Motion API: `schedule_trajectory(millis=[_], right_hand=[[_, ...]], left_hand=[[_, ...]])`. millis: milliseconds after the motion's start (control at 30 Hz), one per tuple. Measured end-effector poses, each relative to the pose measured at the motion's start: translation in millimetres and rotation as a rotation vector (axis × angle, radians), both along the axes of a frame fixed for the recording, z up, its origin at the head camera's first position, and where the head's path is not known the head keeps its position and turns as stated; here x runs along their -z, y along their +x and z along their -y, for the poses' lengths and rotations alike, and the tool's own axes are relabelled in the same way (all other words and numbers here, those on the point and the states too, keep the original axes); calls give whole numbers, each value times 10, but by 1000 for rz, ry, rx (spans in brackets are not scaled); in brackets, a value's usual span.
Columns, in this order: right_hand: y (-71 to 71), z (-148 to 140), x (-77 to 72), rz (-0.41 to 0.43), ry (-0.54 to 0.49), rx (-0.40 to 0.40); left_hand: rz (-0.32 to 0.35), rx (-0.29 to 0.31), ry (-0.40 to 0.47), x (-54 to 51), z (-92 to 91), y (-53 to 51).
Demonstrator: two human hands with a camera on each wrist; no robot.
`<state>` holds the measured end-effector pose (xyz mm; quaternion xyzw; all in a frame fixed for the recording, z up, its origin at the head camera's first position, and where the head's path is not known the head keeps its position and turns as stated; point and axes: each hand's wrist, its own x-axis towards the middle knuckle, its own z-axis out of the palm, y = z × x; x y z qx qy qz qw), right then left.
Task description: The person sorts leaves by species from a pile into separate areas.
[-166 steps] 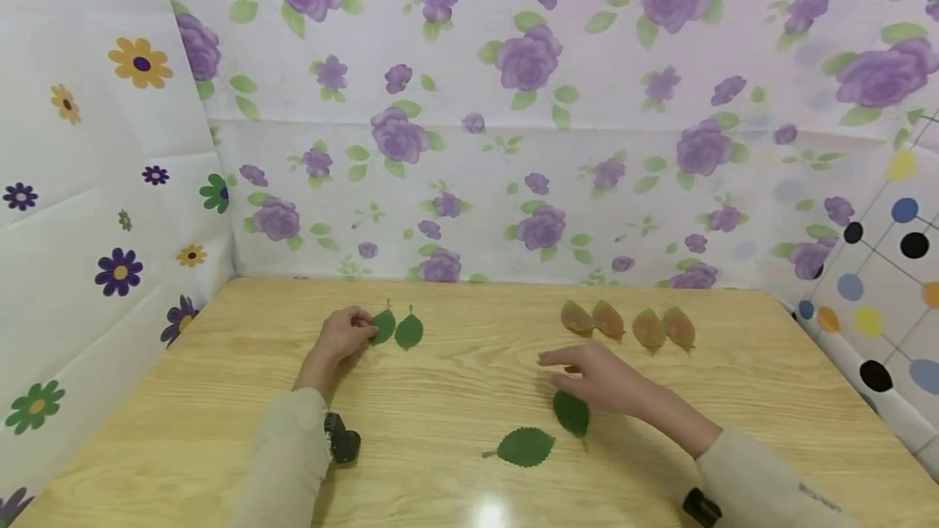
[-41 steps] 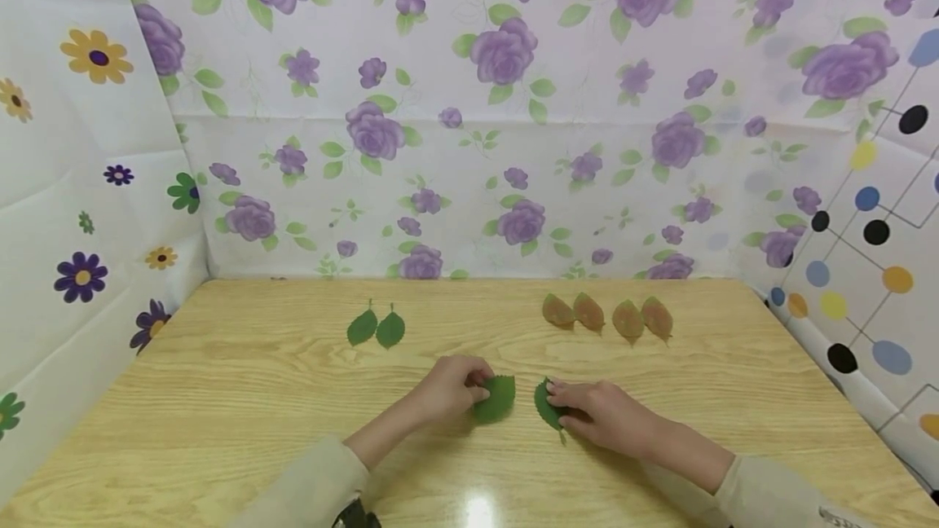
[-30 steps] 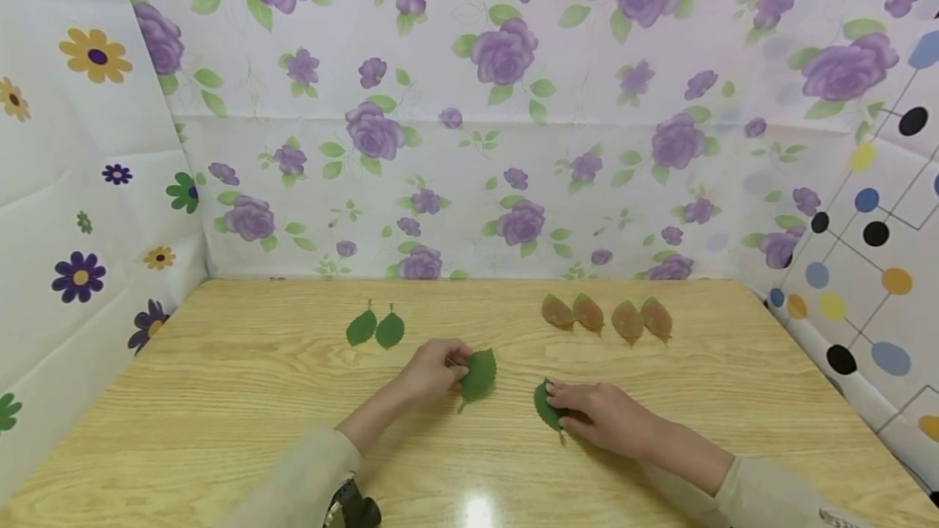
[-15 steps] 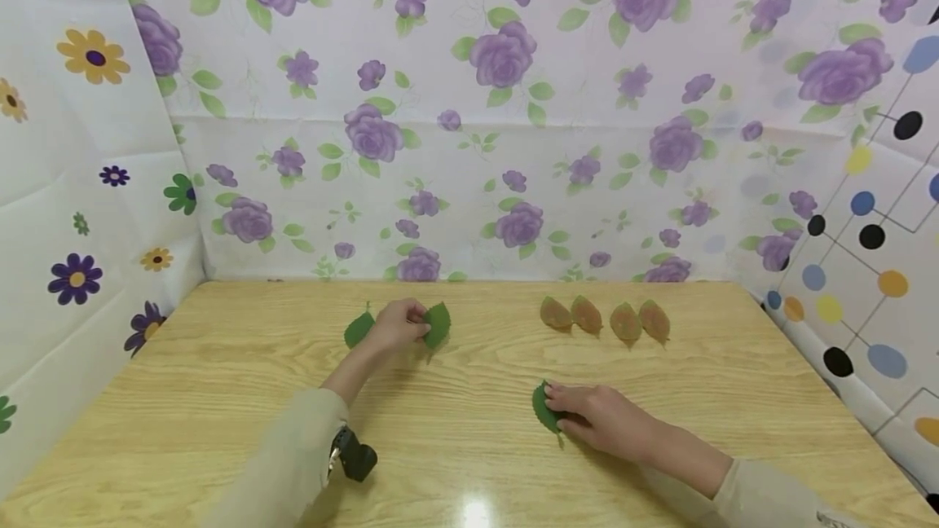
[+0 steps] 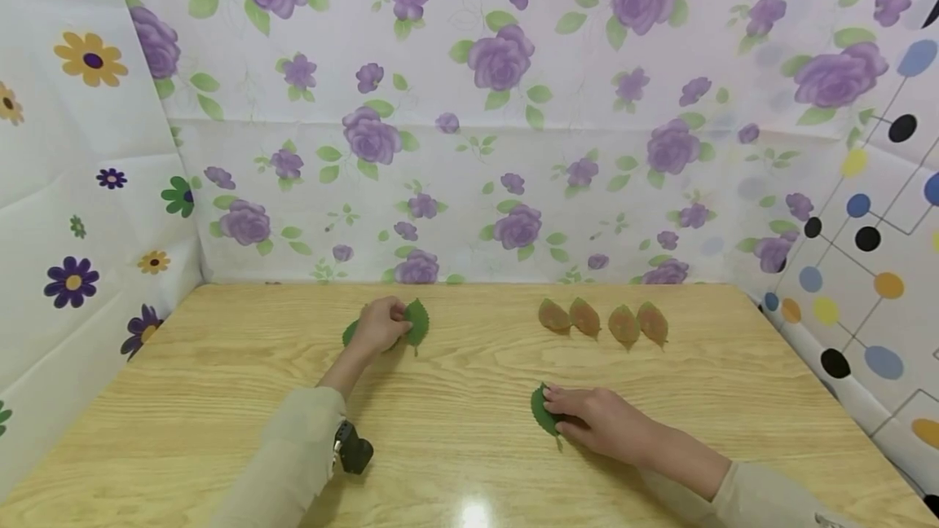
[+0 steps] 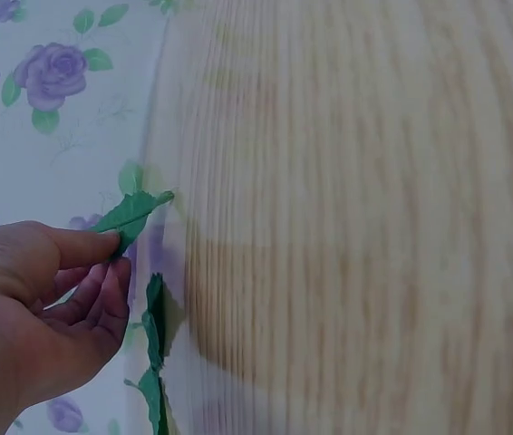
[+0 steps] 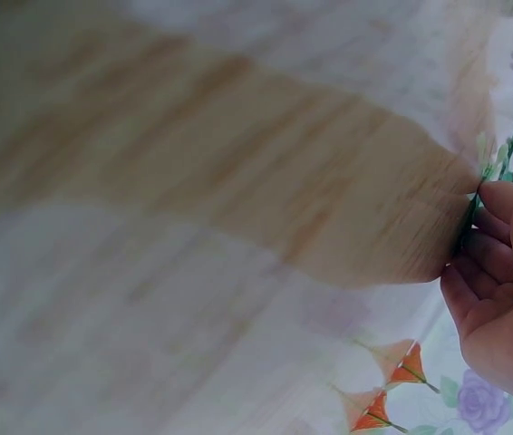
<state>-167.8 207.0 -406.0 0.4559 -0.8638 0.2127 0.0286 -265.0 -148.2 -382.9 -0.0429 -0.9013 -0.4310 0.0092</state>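
My left hand (image 5: 380, 327) pinches a green leaf (image 5: 417, 321) with a toothed edge between thumb and fingers at the back left of the table. In the left wrist view that leaf (image 6: 131, 216) is held tilted, its stem end pointing away from the hand. Two more green leaves lie beside it; the head view shows part of one leaf (image 5: 350, 334), the other mostly covered by the hand. Nearer the front, my right hand (image 5: 605, 424) holds another green leaf (image 5: 541, 409) by its right side, thumb and fingertips at its edge, its stem toward me.
Several reddish-brown leaves (image 5: 584, 318) lie in two pairs at the back right of the wooden table (image 5: 440, 446). A flower-print sheet (image 5: 469, 186) stands behind the table, with printed sheets at both sides.
My left hand has carried its green leaf from the middle of the table leftward and back to the two green leaves. The right hand stays at its leaf.
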Motion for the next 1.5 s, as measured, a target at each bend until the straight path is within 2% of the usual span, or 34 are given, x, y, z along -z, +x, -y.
schedule_trajectory(millis=[167,600,900,1167,1300,1500], right_hand=[[15,-2,-1,3,17,12],[1,19,18,-15,18,2],[-17,28,14,-12,-9,27],[-43,97,-37,-23,13,73],[-46,128,-67,20,17,96],[-60,135,-129,187,-25,197]], left_hand=[[-35,-4,-56,22,48,-27],[-55,2,-135,89,121,-76],[-72,23,-136,66,93,-79],[-56,2,-124,82,87,-93],[-23,-12,-89,98,90,-82],[11,-31,-62,111,88,-80]])
